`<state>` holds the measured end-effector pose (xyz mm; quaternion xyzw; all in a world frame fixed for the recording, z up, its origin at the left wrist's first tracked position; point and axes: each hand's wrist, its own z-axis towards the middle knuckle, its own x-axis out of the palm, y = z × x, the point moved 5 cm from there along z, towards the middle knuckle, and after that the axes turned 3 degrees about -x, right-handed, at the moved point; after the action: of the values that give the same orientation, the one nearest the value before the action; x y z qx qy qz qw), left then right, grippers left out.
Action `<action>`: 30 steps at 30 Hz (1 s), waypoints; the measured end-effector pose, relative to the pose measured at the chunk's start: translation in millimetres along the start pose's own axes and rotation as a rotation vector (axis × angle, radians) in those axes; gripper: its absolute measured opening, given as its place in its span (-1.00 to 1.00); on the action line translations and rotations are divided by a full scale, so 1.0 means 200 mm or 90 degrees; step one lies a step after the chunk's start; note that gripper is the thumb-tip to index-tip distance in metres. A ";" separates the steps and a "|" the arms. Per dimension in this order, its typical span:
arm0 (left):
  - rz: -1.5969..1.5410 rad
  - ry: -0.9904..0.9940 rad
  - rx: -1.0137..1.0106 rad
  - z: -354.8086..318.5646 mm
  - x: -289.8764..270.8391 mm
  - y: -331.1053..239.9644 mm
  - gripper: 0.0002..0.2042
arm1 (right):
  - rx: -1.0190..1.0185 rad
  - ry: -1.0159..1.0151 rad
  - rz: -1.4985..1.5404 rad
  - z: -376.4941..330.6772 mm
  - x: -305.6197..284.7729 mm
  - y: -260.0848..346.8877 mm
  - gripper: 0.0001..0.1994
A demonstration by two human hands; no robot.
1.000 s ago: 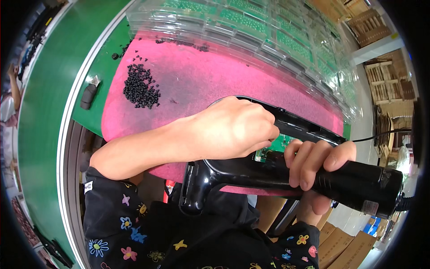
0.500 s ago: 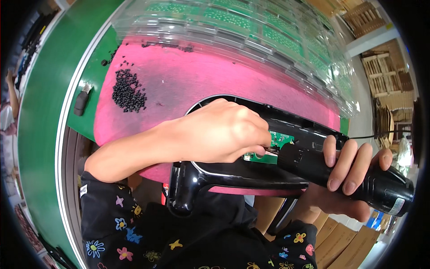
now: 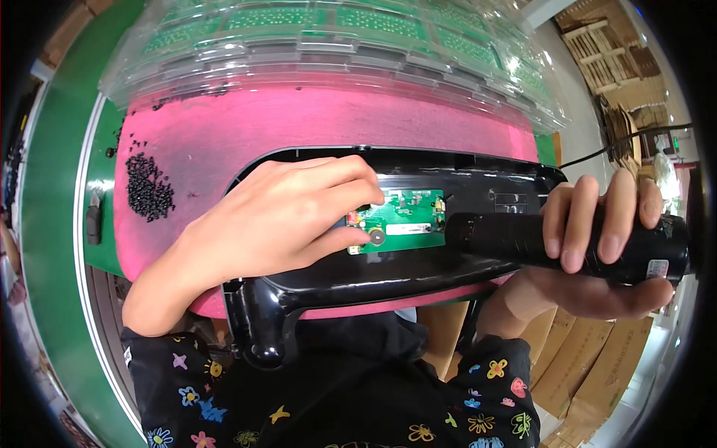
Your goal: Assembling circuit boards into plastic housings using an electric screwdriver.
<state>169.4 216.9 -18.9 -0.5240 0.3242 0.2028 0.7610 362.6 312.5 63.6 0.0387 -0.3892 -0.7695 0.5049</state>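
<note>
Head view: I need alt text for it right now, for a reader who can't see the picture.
The left hand presses a small green circuit board into a long black plastic housing lying on a pink foam mat, while the right hand grips a black cylindrical power screwdriver beside the board. Clear plastic trays of green boards and a pile of small black screws sit behind.

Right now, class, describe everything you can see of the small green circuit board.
The green circuit board is a small flat rectangle with tiny components, a white strip and a round silver part near its left end. It lies face up in a recess of the black plastic housing, which rests on the pink mat. The left hand pinches its left end with fingertips. The black power screwdriver in the right hand lies just to its right.
</note>
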 end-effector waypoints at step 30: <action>0.044 0.025 0.026 -0.01 0.02 0.00 -0.67 | 0.079 0.262 0.034 0.05 0.01 -0.08 -0.50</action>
<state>171.6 214.7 -21.2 -0.5011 0.3609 0.2119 0.7575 345.3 319.3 61.2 0.2159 -0.3253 -0.7064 0.5904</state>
